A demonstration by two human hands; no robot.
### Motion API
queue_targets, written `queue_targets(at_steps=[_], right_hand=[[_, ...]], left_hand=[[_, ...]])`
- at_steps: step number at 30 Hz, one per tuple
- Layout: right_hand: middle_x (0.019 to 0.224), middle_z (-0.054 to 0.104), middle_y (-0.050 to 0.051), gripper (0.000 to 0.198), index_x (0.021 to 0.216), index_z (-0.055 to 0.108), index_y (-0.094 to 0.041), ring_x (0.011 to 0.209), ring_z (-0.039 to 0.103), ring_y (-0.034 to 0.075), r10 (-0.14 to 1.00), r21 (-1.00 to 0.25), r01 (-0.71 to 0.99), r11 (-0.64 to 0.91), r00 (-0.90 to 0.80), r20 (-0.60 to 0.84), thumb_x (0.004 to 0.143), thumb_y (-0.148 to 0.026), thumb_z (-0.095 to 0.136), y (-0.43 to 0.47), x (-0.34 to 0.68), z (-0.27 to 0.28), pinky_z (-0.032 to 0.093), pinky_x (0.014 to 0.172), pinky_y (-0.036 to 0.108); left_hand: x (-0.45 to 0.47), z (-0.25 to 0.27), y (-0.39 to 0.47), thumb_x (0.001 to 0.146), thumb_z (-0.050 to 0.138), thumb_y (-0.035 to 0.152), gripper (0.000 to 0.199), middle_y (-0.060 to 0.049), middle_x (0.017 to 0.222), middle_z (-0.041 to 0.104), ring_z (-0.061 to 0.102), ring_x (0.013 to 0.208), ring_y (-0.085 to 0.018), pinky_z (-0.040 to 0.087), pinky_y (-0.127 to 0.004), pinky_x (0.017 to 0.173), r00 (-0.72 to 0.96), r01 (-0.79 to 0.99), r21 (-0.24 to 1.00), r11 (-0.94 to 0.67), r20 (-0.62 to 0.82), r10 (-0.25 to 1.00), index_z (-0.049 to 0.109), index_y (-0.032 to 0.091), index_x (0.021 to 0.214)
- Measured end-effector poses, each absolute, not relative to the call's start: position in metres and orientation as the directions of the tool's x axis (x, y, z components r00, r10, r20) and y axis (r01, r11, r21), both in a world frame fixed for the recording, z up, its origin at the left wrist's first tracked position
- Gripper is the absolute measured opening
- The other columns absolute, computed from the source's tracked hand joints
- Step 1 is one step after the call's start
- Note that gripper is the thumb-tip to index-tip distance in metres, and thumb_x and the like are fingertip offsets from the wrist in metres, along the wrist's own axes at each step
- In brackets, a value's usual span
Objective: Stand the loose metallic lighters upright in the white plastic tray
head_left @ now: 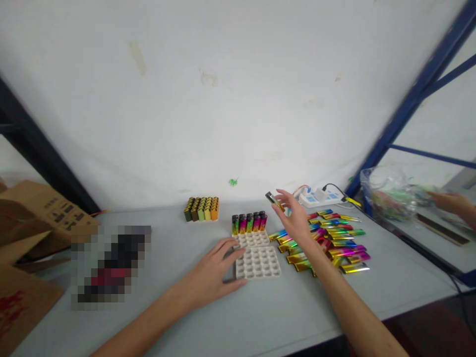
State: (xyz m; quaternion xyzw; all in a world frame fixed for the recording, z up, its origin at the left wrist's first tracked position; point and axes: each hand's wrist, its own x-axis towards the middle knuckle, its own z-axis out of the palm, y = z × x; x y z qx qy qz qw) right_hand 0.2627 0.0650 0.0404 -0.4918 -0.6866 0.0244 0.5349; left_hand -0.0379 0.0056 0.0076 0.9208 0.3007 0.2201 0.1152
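My right hand [293, 215] is raised above the table, its fingers pinched round a shiny gold lighter [275, 202] with a silver-and-dark end. My left hand [212, 277] rests with fingers spread at the left edge of a white moulded tray [258, 263], whose rows of pockets show nothing in them. Just behind lies a second white tray [253, 239]; upright lighters [249, 223] in green, yellow and magenta with black tops fill its back rows. Beneath and right of my right forearm spreads a loose pile of metallic rainbow-coloured lighters [347, 252].
Farther back stands a block of dark, green and yellow lighters [202, 209]. A white power strip [323, 197] with cables lies by the wall. Cardboard boxes [44, 223] and a blurred-out item [115, 263] occupy the left. Another person's hand [453, 204] shows beyond the blue frame [420, 94].
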Motion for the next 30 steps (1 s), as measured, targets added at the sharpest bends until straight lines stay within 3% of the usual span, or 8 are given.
queue_targets(at_steps=[9, 15, 22, 30], right_hand=[[0.121, 0.075, 0.011, 0.060, 0.156, 0.040, -0.025, 0.098, 0.076, 0.022, 0.658, -0.528, 0.565, 0.633, -0.035, 0.752, 0.101, -0.033, 0.063, 0.054, 0.246, 0.038, 0.064, 0.094, 0.043], [0.120, 0.077, 0.010, 0.044, 0.144, 0.056, -0.024, 0.101, 0.076, 0.022, 0.623, -0.451, 0.596, 0.664, -0.108, 0.775, 0.100, -0.024, 0.062, 0.045, 0.238, 0.041, 0.063, 0.098, 0.043], [0.121, 0.071, 0.009, 0.034, 0.135, 0.067, -0.025, 0.091, 0.075, 0.017, 0.565, -0.421, 0.508, 0.752, -0.168, 0.808, 0.102, -0.021, 0.059, 0.040, 0.226, 0.040, 0.068, 0.086, 0.034], [0.106, 0.074, 0.006, 0.027, 0.127, 0.068, -0.025, 0.088, 0.072, 0.018, 0.558, -0.395, 0.492, 0.776, -0.243, 0.793, 0.101, -0.019, 0.063, 0.038, 0.211, 0.030, 0.063, 0.083, 0.033]], left_hand=[[-0.037, 0.010, 0.004, 0.092, 0.077, 0.041, 0.061, -0.014, 0.151, 0.055, 0.047, 0.146, -0.033, 0.044, -0.053, 0.122, 0.723, 0.519, 0.344, -0.782, 0.311, 0.617, 0.056, 0.025, 0.148], [-0.038, 0.009, 0.004, 0.093, 0.076, 0.041, 0.060, -0.013, 0.150, 0.055, 0.047, 0.146, -0.032, 0.045, -0.052, 0.121, 0.724, 0.507, 0.346, -0.790, 0.326, 0.608, 0.056, 0.026, 0.147], [-0.035, 0.010, 0.003, 0.092, 0.078, 0.041, 0.062, -0.014, 0.148, 0.057, 0.048, 0.146, -0.033, 0.046, -0.052, 0.120, 0.725, 0.523, 0.315, -0.792, 0.325, 0.608, 0.055, 0.025, 0.147], [-0.030, 0.013, -0.002, 0.094, 0.075, 0.046, 0.059, -0.016, 0.147, 0.060, 0.051, 0.143, -0.036, 0.050, -0.054, 0.117, 0.734, 0.588, 0.154, -0.794, 0.312, 0.604, 0.058, 0.019, 0.144]])
